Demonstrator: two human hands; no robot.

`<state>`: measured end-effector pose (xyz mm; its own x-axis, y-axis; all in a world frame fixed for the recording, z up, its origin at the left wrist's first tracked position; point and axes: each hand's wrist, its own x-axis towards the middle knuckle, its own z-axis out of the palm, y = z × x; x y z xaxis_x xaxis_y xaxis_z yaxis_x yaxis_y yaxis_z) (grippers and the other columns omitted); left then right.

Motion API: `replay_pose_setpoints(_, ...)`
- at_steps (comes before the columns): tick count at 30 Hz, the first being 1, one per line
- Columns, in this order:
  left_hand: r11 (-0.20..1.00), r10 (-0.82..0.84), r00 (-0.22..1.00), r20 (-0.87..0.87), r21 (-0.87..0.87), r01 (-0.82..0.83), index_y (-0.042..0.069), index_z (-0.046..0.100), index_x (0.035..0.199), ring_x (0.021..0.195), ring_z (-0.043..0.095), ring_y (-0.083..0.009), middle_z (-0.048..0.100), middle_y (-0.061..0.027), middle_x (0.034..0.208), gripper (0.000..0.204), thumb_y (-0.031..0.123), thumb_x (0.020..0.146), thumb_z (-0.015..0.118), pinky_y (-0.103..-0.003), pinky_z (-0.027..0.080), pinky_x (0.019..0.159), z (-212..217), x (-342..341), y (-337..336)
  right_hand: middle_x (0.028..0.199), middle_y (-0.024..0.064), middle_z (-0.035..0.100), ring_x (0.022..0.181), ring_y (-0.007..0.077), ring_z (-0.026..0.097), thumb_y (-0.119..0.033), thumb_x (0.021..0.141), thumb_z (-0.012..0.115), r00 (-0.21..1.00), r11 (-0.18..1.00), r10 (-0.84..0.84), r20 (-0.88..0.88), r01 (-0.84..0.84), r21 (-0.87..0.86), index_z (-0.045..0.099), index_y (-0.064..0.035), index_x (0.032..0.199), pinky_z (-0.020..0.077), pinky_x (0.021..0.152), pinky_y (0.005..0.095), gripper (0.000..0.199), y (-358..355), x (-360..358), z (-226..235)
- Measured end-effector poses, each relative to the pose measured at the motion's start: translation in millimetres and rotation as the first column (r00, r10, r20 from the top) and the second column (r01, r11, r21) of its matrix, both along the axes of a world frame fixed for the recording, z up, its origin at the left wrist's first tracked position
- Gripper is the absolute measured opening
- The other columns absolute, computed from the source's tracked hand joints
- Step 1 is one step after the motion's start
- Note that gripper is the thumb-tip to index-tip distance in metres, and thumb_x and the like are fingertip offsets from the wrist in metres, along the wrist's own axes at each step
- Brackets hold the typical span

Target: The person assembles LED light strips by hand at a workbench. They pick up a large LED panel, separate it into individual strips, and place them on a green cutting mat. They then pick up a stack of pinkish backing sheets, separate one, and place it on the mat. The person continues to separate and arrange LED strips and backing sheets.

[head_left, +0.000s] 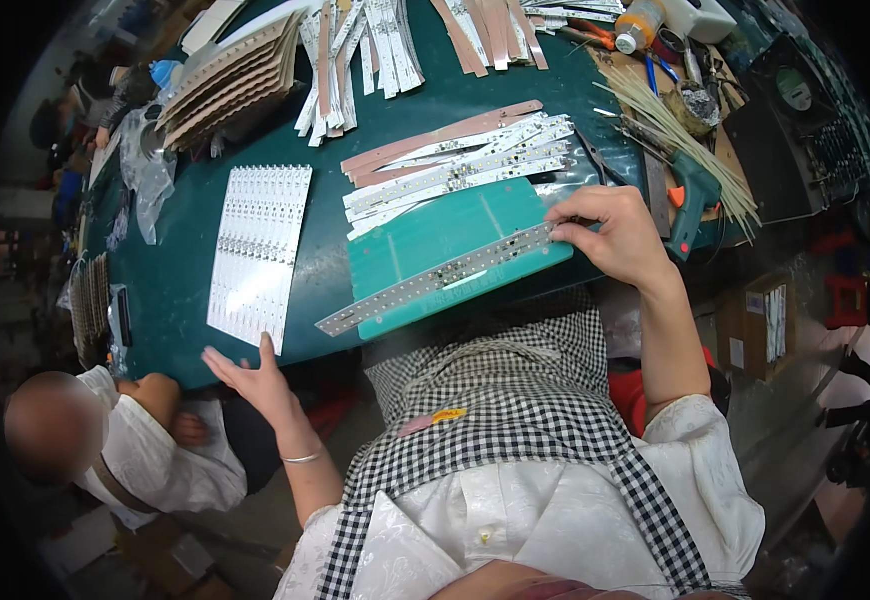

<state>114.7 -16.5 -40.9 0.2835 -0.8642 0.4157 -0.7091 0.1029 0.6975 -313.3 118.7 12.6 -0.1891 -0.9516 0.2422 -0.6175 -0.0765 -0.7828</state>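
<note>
My right hand [620, 238] pinches the right end of a long, narrow circuit board strip [445, 274] dotted with small components. The strip is tilted over a green rectangular board [430, 240], and its left end juts past the board's left edge. My left hand [255, 382] holds nothing; its fingers are spread at the table's front edge. Closest to it is a white panel [260, 250] of strips side by side, its near edge by my left thumb. Behind the green board lies a loose pile of white and brown strips [455, 165].
More strip bundles [385, 45] and a stack of brown panels [230, 85] cover the table's far side. At right are a green glue gun [695, 195], thin pale sticks [680, 150], hand tools and a black case [780, 125]. Another person [155, 440] sits at lower left.
</note>
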Motion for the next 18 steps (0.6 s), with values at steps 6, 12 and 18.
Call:
replay_pose_setpoints(6, 0.615, -0.788, 0.614, 0.032, 0.049, 0.787, 0.000, 0.065, 0.111, 0.112, 0.057, -0.0289, 0.065, -0.0153, 0.112, 0.034, -0.003, 0.077, 0.065, -0.036, 0.041, 0.099, 50, -94, 10, 0.080, 0.0138, 0.069, 0.070, 0.0270, 0.067, -0.002, 0.070, 0.073, 0.999, 0.999, -0.017, -0.035, 0.015, -0.038, 0.070, -0.0004, 0.089, 0.0522, 0.064, 0.0320, 0.019, 3, 2, -1)
replay_pose_setpoints(12, 0.542, -0.840, 0.540, 0.052, 0.082, 0.836, 0.004, 0.071, 0.083, 0.078, 0.065, -0.0217, 0.068, -0.0063, 0.077, 0.013, 0.001, 0.071, 0.074, -0.035, 0.047, 0.081, 41, -111, 10, 0.077, 0.0123, 0.068, 0.068, 0.0269, 0.066, -0.002, 0.071, 0.073, 0.995, 0.984, -0.056, -0.083, 0.041, -0.172, 0.070, -0.0025, 0.086, 0.0517, 0.062, 0.0329, 0.015, 5, 8, -9)
replay_pose_setpoints(18, 0.557, -0.805, 0.553, 0.214, -0.045, 0.829, 0.007, 0.070, 0.081, 0.074, 0.065, -0.0196, 0.068, -0.0046, 0.077, 0.012, 0.002, 0.071, 0.075, -0.038, 0.045, 0.084, 38, -114, 20, 0.074, 0.0119, 0.068, 0.065, 0.0257, 0.066, 0.000, 0.069, 0.074, 0.988, 0.967, -0.133, -0.079, 0.111, -0.230, 0.070, -0.0036, 0.084, 0.0514, 0.061, 0.0320, 0.016, 11, 13, -16)
